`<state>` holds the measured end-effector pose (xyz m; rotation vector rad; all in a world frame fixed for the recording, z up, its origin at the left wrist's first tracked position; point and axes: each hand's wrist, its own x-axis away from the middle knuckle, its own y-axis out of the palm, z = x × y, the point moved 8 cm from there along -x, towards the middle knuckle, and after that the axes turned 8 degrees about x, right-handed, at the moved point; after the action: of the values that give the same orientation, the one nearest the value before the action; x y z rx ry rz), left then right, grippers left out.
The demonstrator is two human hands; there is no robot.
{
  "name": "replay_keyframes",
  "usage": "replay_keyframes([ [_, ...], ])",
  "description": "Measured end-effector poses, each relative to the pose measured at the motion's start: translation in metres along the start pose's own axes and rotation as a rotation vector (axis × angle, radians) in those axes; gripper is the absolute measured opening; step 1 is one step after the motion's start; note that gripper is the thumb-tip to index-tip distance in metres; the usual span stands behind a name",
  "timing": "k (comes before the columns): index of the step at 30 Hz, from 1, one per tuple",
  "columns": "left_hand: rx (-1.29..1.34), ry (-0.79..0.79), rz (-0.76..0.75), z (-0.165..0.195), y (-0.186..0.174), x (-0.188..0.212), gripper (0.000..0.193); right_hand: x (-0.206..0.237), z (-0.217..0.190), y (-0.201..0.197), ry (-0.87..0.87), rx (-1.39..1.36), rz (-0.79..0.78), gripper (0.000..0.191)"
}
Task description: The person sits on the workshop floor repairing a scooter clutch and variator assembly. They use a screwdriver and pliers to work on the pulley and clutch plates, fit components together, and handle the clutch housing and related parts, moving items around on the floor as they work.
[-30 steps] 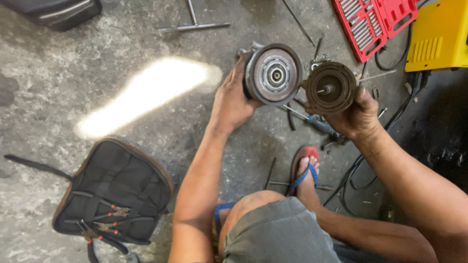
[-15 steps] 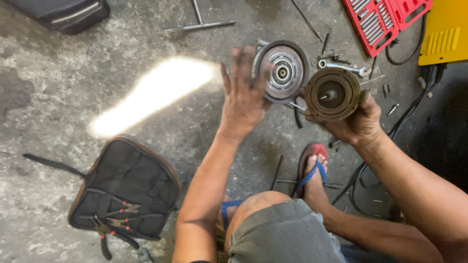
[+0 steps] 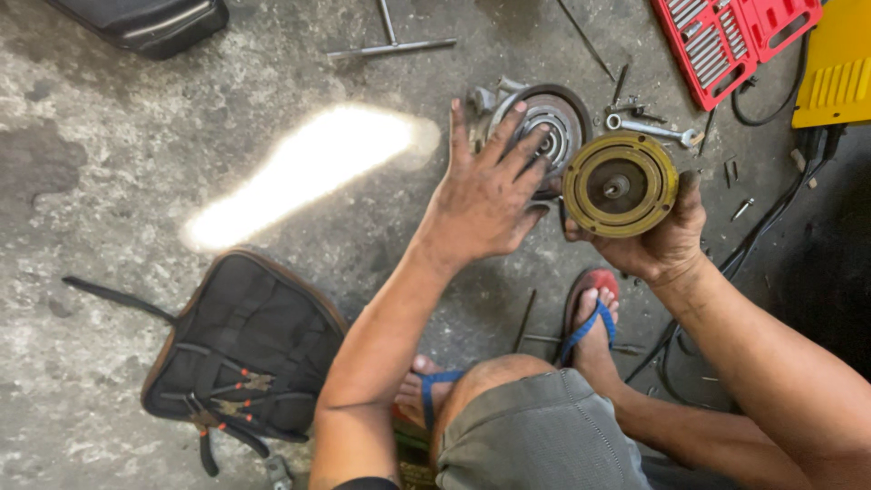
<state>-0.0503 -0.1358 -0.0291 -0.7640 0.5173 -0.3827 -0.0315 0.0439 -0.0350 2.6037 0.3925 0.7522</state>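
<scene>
Steel pulley disc [image 3: 620, 185], judged heavy, rigid and greasy, sits cupped by its rim in right hand [image 3: 660, 238] fingers; left hand [image 3: 485, 195] spread flat over clutch assembly [image 3: 544, 127] on floor [image 3: 136, 136].

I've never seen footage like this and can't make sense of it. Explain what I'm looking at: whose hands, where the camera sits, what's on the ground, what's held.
The camera sits on a person's head and looks down at their own arms, knees and sandalled feet above a rough concrete floor. No machine is at work, only two bare hands. The left hand lies spread, fingers open, over a round grey pulley-like metal part resting on the floor. The right hand holds up a yellowish metal disc with a dark centre, gripped from below. Around them lie a black tool bag with pliers, a T-handle wrench, a combination wrench, a red socket set case, a yellow box and black cables.
</scene>
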Motion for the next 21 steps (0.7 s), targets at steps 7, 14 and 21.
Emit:
replay_keyframes([
  [7,-0.027,-0.011,0.031,-0.0005,0.0036,-0.0012,0.062,-0.0001,-0.0011,-0.0022,0.001,0.009,0.005,0.094],
  [14,-0.024,-0.030,0.051,-0.0022,0.0025,-0.0002,0.064,-0.0027,0.0009,0.0001,0.004,0.017,-0.011,0.094],
  [21,-0.012,-0.040,0.052,-0.0032,0.0002,0.0024,0.065,-0.0066,0.0042,0.0045,0.027,0.032,-0.020,0.096],
])
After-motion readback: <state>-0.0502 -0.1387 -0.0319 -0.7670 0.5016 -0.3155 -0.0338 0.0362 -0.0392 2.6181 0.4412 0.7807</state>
